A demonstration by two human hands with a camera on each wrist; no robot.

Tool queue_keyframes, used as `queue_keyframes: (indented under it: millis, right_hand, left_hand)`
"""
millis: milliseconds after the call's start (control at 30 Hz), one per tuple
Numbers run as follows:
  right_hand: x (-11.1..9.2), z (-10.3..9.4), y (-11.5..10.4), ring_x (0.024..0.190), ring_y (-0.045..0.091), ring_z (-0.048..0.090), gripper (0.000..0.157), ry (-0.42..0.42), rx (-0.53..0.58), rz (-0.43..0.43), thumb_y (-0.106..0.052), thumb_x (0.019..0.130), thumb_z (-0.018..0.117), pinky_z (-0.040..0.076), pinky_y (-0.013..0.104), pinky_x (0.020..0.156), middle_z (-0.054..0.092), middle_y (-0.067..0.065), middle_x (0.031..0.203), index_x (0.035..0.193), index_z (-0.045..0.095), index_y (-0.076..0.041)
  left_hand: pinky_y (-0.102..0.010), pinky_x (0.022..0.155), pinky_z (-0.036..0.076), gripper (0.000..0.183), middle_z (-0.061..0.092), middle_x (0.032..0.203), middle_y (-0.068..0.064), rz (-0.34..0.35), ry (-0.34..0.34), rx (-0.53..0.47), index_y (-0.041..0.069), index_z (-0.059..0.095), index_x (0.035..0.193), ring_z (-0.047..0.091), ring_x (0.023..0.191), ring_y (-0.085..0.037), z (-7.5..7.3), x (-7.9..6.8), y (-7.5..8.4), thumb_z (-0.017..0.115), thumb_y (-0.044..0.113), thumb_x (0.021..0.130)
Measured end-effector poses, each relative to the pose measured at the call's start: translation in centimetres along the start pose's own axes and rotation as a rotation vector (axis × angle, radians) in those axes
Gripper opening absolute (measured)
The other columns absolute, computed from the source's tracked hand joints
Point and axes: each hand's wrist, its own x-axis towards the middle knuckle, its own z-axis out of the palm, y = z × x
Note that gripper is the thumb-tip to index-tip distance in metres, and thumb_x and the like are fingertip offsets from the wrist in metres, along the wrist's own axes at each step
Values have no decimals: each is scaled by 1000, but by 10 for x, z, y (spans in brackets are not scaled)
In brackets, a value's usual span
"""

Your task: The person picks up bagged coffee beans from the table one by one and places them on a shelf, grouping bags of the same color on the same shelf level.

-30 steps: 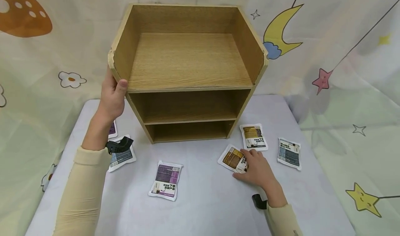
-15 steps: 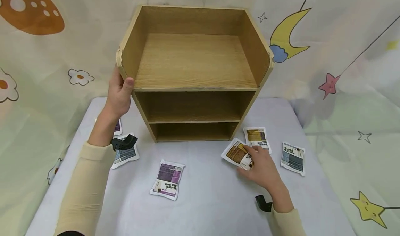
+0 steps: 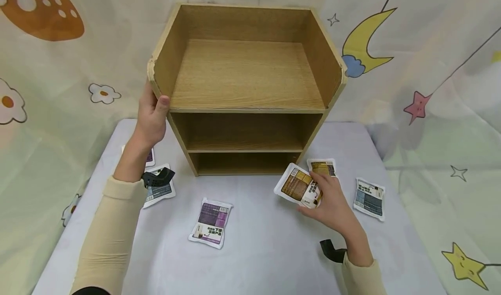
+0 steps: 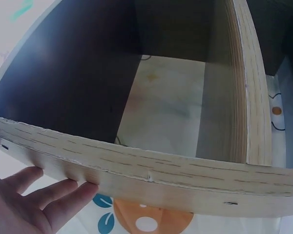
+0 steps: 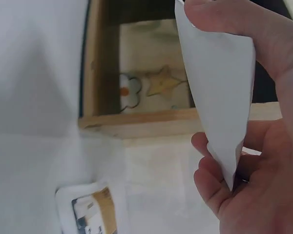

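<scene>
Standing on the desk, the wooden shelf unit has pale grain and three tiers; the left grip clasps its adjoining side panel, thumb in front. Pinched between thumb and fingers of the right grip, the brown packet is a white pouch with a brown label facing the head camera. Just beyond that grip lies a second brown packet. The left wrist view shows fingertips against the panel's outer face, hidden from above; the right wrist view shows the held packet's plain white back.
</scene>
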Motion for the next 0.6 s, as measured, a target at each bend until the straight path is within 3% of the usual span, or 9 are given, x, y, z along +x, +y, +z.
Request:
queue_keyframes:
  millis: [167,300,533,600]
  right_hand:
    - [-4,-12,-19,117,26,40,96,5,79,-23,-38,61,93,40,46,87,49,10,132,139,49,-4]
    - [-5,-30,-40,117,20,40,92,28,105,-87,-38,61,93,41,44,85,49,3,133,138,51,-10]
    - [2,-62,-78,113,12,41,93,80,94,-252,-33,57,95,42,25,77,50,-4,131,138,52,-15]
    - [5,-69,-88,112,12,41,93,92,90,-276,-34,57,95,43,24,75,50,-4,131,138,52,-15]
  left_hand:
    - [-29,101,31,99,43,133,-31,15,-4,8,-8,31,143,44,119,-21,2,-1,13,50,71,85]
    - [-28,100,32,98,43,128,-34,21,-16,6,-9,30,142,45,116,-21,2,-2,15,48,69,86]
    - [-29,101,33,87,46,137,-15,35,-25,18,7,34,149,45,121,-22,-8,-2,-26,49,68,88]
    - [-30,101,33,84,47,138,-13,40,-23,17,9,35,149,44,122,-22,-8,-2,-27,50,67,89]
